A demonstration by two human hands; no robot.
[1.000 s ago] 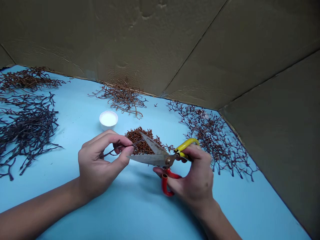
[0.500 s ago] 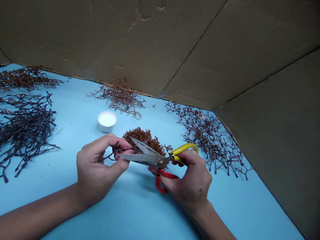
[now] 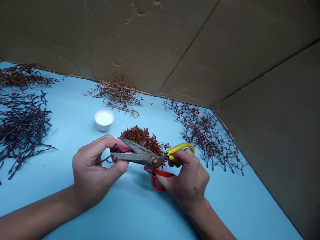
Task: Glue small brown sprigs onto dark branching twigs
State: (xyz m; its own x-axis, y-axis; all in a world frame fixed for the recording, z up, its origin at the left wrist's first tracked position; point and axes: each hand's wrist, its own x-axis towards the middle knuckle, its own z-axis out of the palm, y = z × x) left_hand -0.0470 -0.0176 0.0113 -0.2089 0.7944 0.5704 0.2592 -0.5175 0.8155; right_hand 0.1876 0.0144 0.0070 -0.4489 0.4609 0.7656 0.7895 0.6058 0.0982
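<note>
My left hand (image 3: 96, 170) pinches a thin dark branched twig (image 3: 106, 158) between thumb and fingers, just above the blue table (image 3: 130, 213). My right hand (image 3: 187, 180) grips scissors (image 3: 147, 156) with one yellow and one red handle loop. Their worn metal blades are partly apart, with the tips at the twig beside my left fingertips. Right behind the blades lies a small heap of short reddish-brown cut pieces (image 3: 142, 136).
A small white cup (image 3: 104, 119) stands behind the heap. Piles of branched twigs lie at the left (image 3: 22, 123), the far left corner (image 3: 20, 75), the back middle (image 3: 117, 95) and the right (image 3: 207, 133). Brown cardboard walls (image 3: 175, 50) enclose the table at back and right.
The scissors have moved left toward my left fingers and the blades have narrowed around the twig. Both hands and the view have drifted slightly left.
</note>
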